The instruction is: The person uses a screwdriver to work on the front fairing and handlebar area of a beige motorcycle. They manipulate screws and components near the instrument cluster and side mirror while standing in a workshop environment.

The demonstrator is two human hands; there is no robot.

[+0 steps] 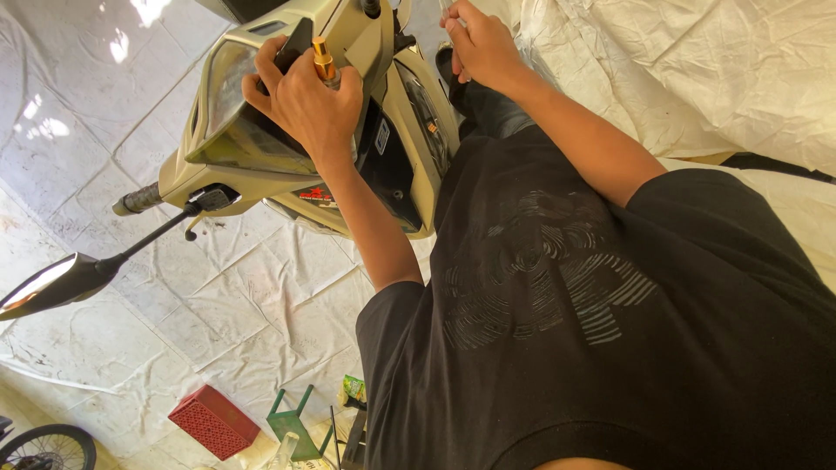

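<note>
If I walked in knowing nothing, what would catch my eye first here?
Most likely the beige scooter front at the top left, with the left hand pressed on its panel beside a small gold-capped bottle. The right hand works higher up at the top centre. A black mirror juts out at the left, and a red crate sits on the white sheet below.
</note>
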